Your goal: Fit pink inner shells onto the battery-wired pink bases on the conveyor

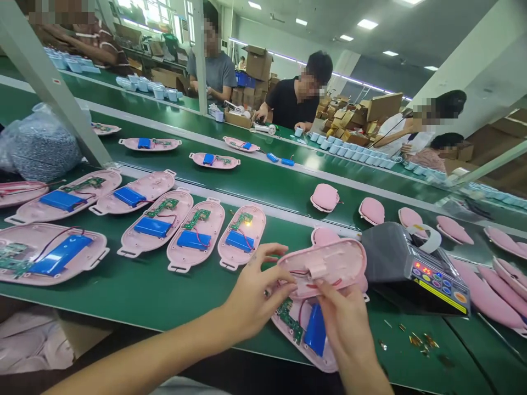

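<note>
A pink plastic shell half is held up, inner side toward me, with thin red wires and a small raised block inside. My right hand grips its lower edge, thumb on the inner face. My left hand is closed at the shell's left end, fingers and thumb beside the wires; whether it pinches a wire is unclear. Underneath lies another pink shell half, with a green circuit board and a blue battery pack, partly covered by my right hand. A further pink shell shows behind.
Several pink shells with batteries line the green bench to the left; one board glows. A dark tape dispenser stands at right, with loose metal bits before it. Closed pink shells lie beyond. Co-workers sit across the line.
</note>
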Available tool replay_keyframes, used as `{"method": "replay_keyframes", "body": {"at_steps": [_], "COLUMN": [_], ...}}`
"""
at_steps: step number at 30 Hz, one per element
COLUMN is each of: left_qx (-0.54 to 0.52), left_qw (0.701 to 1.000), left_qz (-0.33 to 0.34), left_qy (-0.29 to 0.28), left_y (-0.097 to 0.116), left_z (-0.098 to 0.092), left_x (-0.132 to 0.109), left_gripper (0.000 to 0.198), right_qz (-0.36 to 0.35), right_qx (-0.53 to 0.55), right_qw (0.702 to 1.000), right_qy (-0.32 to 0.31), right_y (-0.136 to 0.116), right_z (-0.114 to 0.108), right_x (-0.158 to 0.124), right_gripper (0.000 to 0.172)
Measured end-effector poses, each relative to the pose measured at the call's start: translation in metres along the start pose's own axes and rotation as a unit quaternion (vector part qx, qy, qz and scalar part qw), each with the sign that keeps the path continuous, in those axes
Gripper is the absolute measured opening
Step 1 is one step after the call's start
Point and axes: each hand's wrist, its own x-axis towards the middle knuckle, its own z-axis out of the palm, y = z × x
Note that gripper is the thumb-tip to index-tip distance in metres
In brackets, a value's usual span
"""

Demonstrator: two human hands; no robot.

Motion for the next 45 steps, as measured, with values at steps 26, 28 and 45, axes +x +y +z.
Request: {"method": "replay_keyframes", "body": {"at_steps": [26, 28, 45], "left_qx": [-0.200, -0.198, -0.259], "left_qw": [0.905, 0.897, 0.874], "left_qz": [-0.350, -0.368, -0.393], "left_qy": [-0.139, -0.145, -0.120], "left_y": [-0.012, -0.013, -0.006], "left_z": [0.000, 0.001, 0.008], "left_x": [0.021, 0.020, 0.024], "left_gripper": [0.047, 0.050, 0.018], "right_qz": [-0.020, -0.021, -0.379], "right_qx": [0.008, -0.004, -0.624], "right_qw": [0.971, 0.975, 0.569], "right_qy": [0.240, 0.220, -0.379], "right_y": [-0.022, -0.028, -0.070], "right_z": [-0.159, -0.166, 0.000], "right_x": [0.019, 0.032, 0.018], "right_gripper": [0.057, 0.056, 0.022]}}
